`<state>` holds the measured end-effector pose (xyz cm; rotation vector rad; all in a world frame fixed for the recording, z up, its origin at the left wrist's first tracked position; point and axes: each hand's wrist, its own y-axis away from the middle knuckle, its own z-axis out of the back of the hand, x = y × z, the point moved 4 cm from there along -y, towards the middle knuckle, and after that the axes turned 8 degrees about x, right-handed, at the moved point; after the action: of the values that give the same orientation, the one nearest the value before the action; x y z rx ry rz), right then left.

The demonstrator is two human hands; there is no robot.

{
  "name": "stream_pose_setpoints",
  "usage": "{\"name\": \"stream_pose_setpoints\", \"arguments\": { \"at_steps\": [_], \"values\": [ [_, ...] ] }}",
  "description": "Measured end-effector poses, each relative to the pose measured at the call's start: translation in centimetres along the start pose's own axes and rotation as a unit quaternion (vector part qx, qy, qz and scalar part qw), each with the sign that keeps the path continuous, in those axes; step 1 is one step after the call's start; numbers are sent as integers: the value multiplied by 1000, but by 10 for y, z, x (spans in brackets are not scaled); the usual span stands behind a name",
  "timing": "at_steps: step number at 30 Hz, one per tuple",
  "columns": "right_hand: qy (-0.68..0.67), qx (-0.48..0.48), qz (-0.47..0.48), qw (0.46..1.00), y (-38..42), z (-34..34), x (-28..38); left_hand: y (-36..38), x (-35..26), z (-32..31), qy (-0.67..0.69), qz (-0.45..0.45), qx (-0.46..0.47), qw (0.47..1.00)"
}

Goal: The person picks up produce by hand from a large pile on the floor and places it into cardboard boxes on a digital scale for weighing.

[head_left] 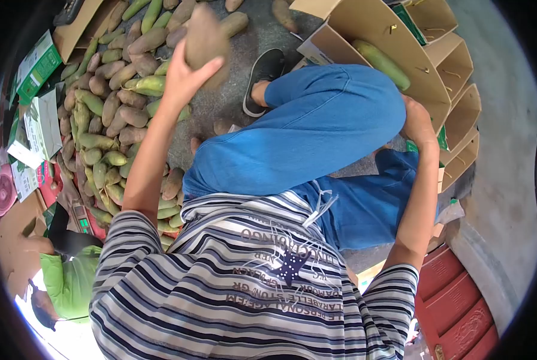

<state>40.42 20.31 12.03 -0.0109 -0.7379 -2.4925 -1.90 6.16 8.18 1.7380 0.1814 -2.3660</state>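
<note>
My left hand [187, 75] is raised above the left side of the floor, with its fingers wrapped round a brown, long, dirt-coated root vegetable [206, 39], slightly blurred. Below and beside it spreads a large pile of green and brown root vegetables [121, 114], like long radishes. On the right, my right hand [419, 123] is beside my bent knee, close to an open cardboard box [412, 54]. Its fingers are mostly hidden behind the knee. One long green radish [382, 64] lies inside that box.
More open cardboard boxes [460, 129] stand in a row at the right. Green and white cartons [40, 66] and a pink round item [2, 189] are at the left. A person in a green top [70, 282] is at the lower left. Red panels [460, 306] are at the lower right.
</note>
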Motion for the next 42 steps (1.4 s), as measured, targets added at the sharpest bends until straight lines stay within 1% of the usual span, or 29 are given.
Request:
{"name": "stream_pose_setpoints", "arguments": {
  "at_steps": [1, 2, 3, 4, 6, 8, 10, 13, 15, 17, 18, 19, 20, 21, 22, 23, 24, 25, 27, 29, 30, 33, 36, 37, 39, 40, 41, 42],
  "values": [
    [-1, -10, 7, 1000, 0, -1, -2, -17, -48, -14, -47, -88, -17, 995],
    [-3, -19, 15, 1000, 0, -4, -3, -29, -93, -31, -29, -131, 4, 991],
    [-4, -27, 23, 999, 1, -4, -3, -41, -119, -48, -66, -201, -6, 977],
    [-7, -24, 18, 1000, 2, -2, -2, -50, -160, -65, -113, -329, -36, 937],
    [-15, -15, 10, 1000, 2, -1, 2, -61, -203, -107, -140, -485, -80, 860],
    [-15, -8, 1, 1000, 1, -3, -2, -74, -205, -137, -170, -495, -33, 851],
    [-12, -3, -3, 1000, 0, -6, -5, -84, -192, -158, -263, -437, 92, 855],
    [-12, 6, -4, 1000, 1, -2, -1, -80, -157, -132, -212, -395, 91, 889],
    [-11, 14, -9, 1000, 4, 5, 8, -78, -113, -97, -227, -244, 113, 936],
    [-33, 20, -9, 999, 2, 5, 7, -65, -19, -54, -326, -200, 81, 920],
    [-42, 26, -14, 999, 3, 4, 10, -48, 29, -36, -378, -97, 111, 914],
    [-51, 32, -19, 998, 3, 4, 10, -25, 81, -20, -399, 34, 172, 900],
    [-39, 17, -12, 999, 1, 2, 6, 4, 133, -5, -394, 95, 214, 889],
    [-54, 22, -20, 998, 1, 2, 4, 39, 168, 3, -391, 192, 257, 863],
    [-69, 29, -29, 997, 2, 1, 2, 75, 201, 12, -378, 265, 295, 836],
    [-84, 35, -40, 995, 3, 0, 1, 111, 235, 16, -385, 297, 337, 806],
    [-78, 24, -26, 996, 3, 2, 4, 153, 276, 18, -324, 357, 369, 795],
    [-79, 27, -21, 996, 4, 3, 4, 185, 299, 16, -259, 413, 398, 777],
    [-81, 29, -14, 996, 3, 5, 2, 222, 282, 4, -146, 572, 277, 758],
    [-91, 40, -36, 994, 2, 1, -6, 239, 276, -5, -101, 623, 192, 752],
    [-96, 44, -48, 993, 2, 1, -9, 241, 280, -10, -115, 602, 170, 771],
    [-103, 33, -36, 994, 4, 4, 0, 240, 289, -23, -165, 532, 108, 824],
    [-91, -9, 25, 995, 5, 5, 4, 212, 283, -16, -220, 459, 88, 856],
    [-79, -4, 24, 997, 5, 6, 5, 200, 274, -13, -237, 439, 90, 862],
    [-55, 7, 21, 998, 3, 7, 8, 144, 220, -2, -138, 376, 28, 916],
    [-45, 4, 15, 999, 3, 6, 6, 110, 193, 0, -73, 294, -4, 953],
    [-35, 2, 13, 999, 2, 4, 5, 77, 164, 3, -6, 210, -37, 977],
    [-25, 0, 13, 1000, 1, 2, 2, 46, 119, 4, 4, 125, -44, 991]
  ]
}}
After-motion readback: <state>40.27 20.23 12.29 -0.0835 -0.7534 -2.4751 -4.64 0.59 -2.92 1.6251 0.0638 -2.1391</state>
